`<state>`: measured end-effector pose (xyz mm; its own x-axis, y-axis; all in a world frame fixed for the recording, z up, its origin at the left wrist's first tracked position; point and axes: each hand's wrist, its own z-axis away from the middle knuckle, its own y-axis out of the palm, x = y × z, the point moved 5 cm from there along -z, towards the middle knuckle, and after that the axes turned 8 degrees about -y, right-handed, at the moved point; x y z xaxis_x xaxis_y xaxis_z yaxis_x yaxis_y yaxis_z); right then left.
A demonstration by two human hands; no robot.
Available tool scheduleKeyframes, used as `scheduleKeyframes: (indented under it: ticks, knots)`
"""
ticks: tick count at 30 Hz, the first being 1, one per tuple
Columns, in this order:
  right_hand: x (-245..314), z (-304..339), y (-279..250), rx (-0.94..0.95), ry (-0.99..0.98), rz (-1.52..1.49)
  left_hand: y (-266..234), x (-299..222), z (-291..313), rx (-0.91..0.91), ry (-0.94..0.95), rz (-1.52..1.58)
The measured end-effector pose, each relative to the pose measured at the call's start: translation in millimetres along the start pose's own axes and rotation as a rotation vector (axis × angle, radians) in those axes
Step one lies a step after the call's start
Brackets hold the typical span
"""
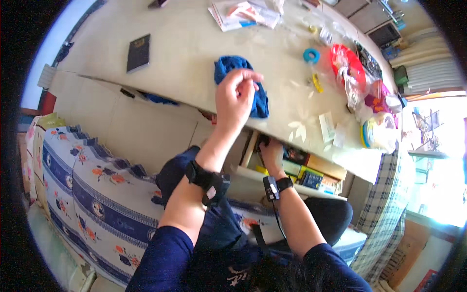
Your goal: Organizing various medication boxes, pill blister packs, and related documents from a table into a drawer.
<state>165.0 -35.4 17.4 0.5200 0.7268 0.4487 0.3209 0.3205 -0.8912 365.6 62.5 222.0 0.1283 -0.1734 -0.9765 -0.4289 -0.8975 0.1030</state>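
A crumpled dark blue cloth (pixel 261 103) lies near the front edge of the pale table (pixel 180 63). Over it is my left hand (pixel 236 97), fingers loosely curled in and nothing visible in them; I cannot tell whether it touches the cloth. Below the tabletop an open drawer (pixel 243 171) sticks out toward me. My right hand (pixel 272 155) reaches into its left part, next to something dark, and its fingertips are hidden. Beside that hand the drawer holds a dark blue and yellow box (pixel 311 179) and several other small packages.
A black booklet (pixel 138 53) lies at the left, papers (pixel 243 14) at the far side. On the right are a blue tape roll (pixel 311 55), a red plastic bag (pixel 346 61), a clear jar (pixel 379 134) and a white slip (pixel 327 127). A flower-patterned sofa (pixel 97 194) stands at lower left.
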Motion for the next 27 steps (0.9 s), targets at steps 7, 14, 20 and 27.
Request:
scheduleKeyframes:
  ticks: [7,14,20,27]
  knots:
    - [20,-6,-18,0.169,-0.01,-0.019,8,-4,8,0.014,-0.008,0.01]
    - [-10,-10,-1,-0.02,-0.143,0.022,8,-5,7,0.019,-0.013,-0.011]
    - [-30,-5,4,-0.072,-0.176,-0.022,8,-7,5,0.026,-0.018,0.001]
    - [46,10,-47,0.157,-0.183,-0.294,0,-2,6,-0.001,-0.033,0.04]
